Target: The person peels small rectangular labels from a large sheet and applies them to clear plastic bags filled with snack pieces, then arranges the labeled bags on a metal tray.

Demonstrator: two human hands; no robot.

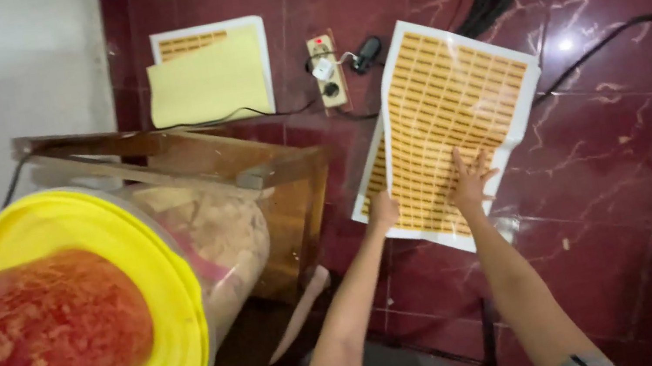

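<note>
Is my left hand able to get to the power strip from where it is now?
Probably yes. The left hand rests on the sticker sheet, and the power strip lies beyond on open floor, with only thin cables nearby.

The dark red floor (644, 183) holds a big sticker sheet (453, 100) under both hands. Past the hands lie a yellow paper (210, 79) and a plug strip (327, 71).

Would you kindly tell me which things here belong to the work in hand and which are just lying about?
In hand: orange label sheet, left hand, right hand.
Lying about: yellow paper, power strip, yellow-lidded jar, wooden table.
</note>
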